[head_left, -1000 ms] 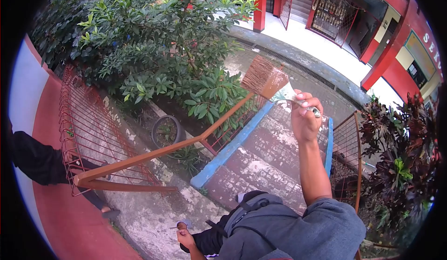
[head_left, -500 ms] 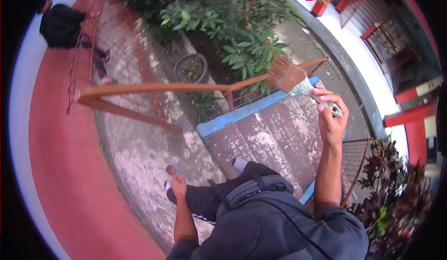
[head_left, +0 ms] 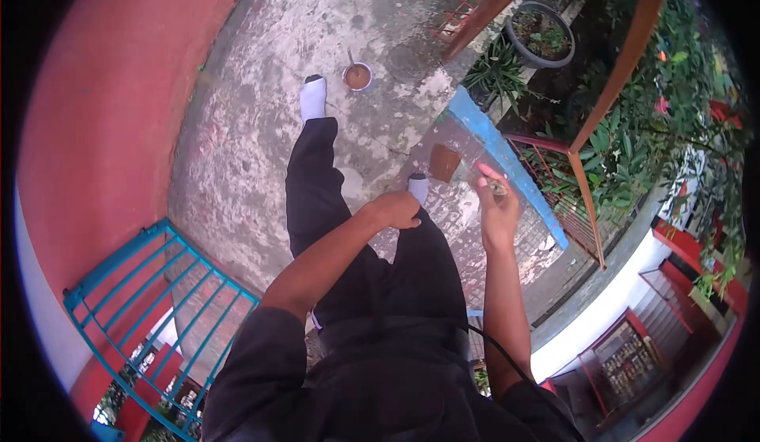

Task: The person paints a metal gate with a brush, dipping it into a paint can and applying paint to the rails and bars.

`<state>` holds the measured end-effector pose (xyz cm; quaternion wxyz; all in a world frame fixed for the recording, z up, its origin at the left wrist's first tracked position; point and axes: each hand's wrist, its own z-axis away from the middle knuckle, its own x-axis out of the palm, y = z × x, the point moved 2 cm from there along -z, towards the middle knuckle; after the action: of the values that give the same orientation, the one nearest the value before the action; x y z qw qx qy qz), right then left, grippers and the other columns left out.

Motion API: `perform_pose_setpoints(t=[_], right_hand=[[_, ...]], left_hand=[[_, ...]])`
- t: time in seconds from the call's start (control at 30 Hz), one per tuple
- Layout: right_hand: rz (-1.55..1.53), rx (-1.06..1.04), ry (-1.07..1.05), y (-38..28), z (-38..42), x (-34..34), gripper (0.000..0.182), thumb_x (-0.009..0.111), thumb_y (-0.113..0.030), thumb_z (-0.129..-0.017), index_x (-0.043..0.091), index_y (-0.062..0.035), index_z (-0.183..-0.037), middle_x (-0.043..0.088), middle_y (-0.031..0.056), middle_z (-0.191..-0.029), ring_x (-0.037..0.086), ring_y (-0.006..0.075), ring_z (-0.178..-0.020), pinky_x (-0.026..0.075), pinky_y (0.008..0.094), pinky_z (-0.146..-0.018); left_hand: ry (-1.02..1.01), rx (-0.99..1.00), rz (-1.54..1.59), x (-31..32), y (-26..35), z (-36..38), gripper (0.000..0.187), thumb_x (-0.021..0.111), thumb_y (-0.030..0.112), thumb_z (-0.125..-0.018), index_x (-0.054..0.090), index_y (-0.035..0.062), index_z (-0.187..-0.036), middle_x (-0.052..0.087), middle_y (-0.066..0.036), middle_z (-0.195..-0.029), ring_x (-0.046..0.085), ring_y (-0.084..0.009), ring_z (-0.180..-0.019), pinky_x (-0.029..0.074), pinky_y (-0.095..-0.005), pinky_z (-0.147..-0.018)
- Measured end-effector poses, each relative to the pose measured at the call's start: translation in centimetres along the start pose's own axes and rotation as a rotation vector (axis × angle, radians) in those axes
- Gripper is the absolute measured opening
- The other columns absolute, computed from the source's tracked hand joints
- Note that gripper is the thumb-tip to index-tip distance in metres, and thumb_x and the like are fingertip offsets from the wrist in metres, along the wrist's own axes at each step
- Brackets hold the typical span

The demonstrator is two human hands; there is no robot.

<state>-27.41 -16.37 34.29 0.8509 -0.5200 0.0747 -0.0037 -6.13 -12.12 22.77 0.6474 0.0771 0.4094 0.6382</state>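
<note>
One flat, brown-coated brush point(head_left: 445, 163) juts from the right hand point(head_left: 499, 214).

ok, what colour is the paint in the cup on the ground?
The paint is brown; best seen in the head view.

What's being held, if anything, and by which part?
The right hand holds the paintbrush by its handle. The left hand is at the trouser leg, nothing visible in it.
</note>
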Motion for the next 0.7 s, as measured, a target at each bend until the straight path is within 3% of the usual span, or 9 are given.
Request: perform_pose_setpoints(t=[0.03, 0.13, 0.23, 0.3, 0.43, 0.5, 0.57, 0.63, 0.7], right_hand=[[0.028, 0.010, -0.039, 0.4, -1.6, 2.4, 0.028, 0.063, -0.008, -0.102, 0.066, 0.0016, -0.128, 0.067, 0.0143, -0.129, 0.063, 0.0199, -0.118, 0.047, 0.0361, -0.107], [-0.131, 0.009, -0.091, 1.8, -7.8, 9.4, 0.031, 0.063, -0.013, -0.104, 0.063, 0.0051, -0.129, 0.064, 0.0122, -0.124, 0.063, 0.0162, -0.108, 0.054, 0.0330, -0.101], [-0.136, -0.031, -0.141, 4.5, -13.8, 15.4, 0.030, 0.064, -0.013, -0.103, 0.064, 0.0042, -0.128, 0.064, 0.0130, -0.124, 0.062, 0.0159, -0.110, 0.054, 0.0344, -0.102], [-0.096, -0.029, -0.155, 6.1, -16.8, 18.8, 0.028, 0.065, -0.013, -0.103, 0.064, 0.0035, -0.126, 0.065, 0.0135, -0.123, 0.063, 0.0168, -0.110, 0.054, 0.0342, -0.103], [0.020, -0.033, -0.158, 10.7, -22.3, 24.5, 0.026, 0.065, -0.013, -0.103, 0.065, 0.0036, -0.123, 0.067, 0.0120, -0.118, 0.065, 0.0190, -0.110, 0.053, 0.0340, -0.104], [0.131, -0.212, -0.210, 12.7, -24.3, 26.7, 0.025, 0.066, -0.013, -0.103, 0.066, 0.0030, -0.122, 0.068, 0.0113, -0.117, 0.065, 0.0192, -0.110, 0.053, 0.0337, -0.103], [0.181, -0.201, -0.232, 13.7, -25.2, 28.7, 0.022, 0.065, -0.011, -0.103, 0.066, 0.0030, -0.120, 0.066, 0.0113, -0.118, 0.065, 0.0194, -0.110, 0.053, 0.0333, -0.103], [0.122, -0.274, -0.219, 14.2, -25.3, 30.4, 0.015, 0.065, -0.009, -0.102, 0.069, -0.0015, -0.115, 0.061, 0.0065, -0.120, 0.062, 0.0156, -0.107, 0.053, 0.0279, -0.087], [0.144, -0.292, -0.231, 14.6, -25.2, 31.7, 0.013, 0.064, -0.008, -0.102, 0.068, -0.0015, -0.112, 0.059, 0.0076, -0.124, 0.061, 0.0168, -0.110, 0.053, 0.0273, -0.087]], left_hand=[[0.017, -0.017, 0.043, -0.4, -0.2, 0.0, 0.043, 0.066, 0.041, -0.092, 0.074, -0.0012, -0.101, 0.074, -0.021, -0.091, 0.071, -0.0401, -0.095, 0.055, -0.0490, -0.084], [-0.459, -0.080, 0.011, -1.3, -3.0, -2.7, 0.049, 0.065, 0.049, -0.092, 0.078, 0.0050, -0.110, 0.076, -0.016, -0.104, 0.072, -0.0354, -0.100, 0.056, -0.0484, -0.086], [-0.438, -0.184, 0.077, -0.1, -6.8, -6.0, 0.031, 0.066, 0.037, -0.086, 0.081, 0.0112, -0.097, 0.077, -0.006, -0.092, 0.074, -0.0245, -0.088, 0.058, -0.0423, -0.078], [-0.384, -0.165, 0.105, -0.7, -8.5, -6.6, 0.028, 0.066, 0.032, -0.085, 0.081, 0.0149, -0.100, 0.078, -0.005, -0.095, 0.074, -0.0239, -0.091, 0.058, -0.0428, -0.077], [-0.383, -0.062, 0.226, -1.8, -11.2, -7.6, 0.041, 0.066, 0.042, -0.088, 0.079, 0.0129, -0.113, 0.076, -0.009, -0.116, 0.070, -0.0285, -0.111, 0.057, -0.0461, -0.088], [-0.269, -0.122, 0.285, -4.1, -11.6, -7.5, 0.023, 0.070, 0.024, -0.081, 0.082, 0.0156, -0.099, 0.078, -0.007, -0.101, 0.074, -0.0263, -0.092, 0.058, -0.0437, -0.076], [-0.330, -0.134, 0.325, -7.1, -12.5, -6.9, 0.020, 0.071, 0.021, -0.081, 0.082, 0.0148, -0.097, 0.078, -0.007, -0.098, 0.074, -0.0263, -0.091, 0.058, -0.0429, -0.075], [-0.393, -0.147, 0.363, -8.8, -13.3, -4.9, 0.018, 0.072, 0.017, -0.081, 0.082, 0.0139, -0.095, 0.078, -0.007, -0.096, 0.074, -0.0262, -0.090, 0.058, -0.0421, -0.074], [-0.001, -0.086, 0.397, -11.0, -13.7, -2.0, 0.014, 0.071, 0.011, -0.079, 0.082, 0.0107, -0.088, 0.076, -0.007, -0.088, 0.074, -0.0262, -0.086, 0.057, -0.0395, -0.068]])
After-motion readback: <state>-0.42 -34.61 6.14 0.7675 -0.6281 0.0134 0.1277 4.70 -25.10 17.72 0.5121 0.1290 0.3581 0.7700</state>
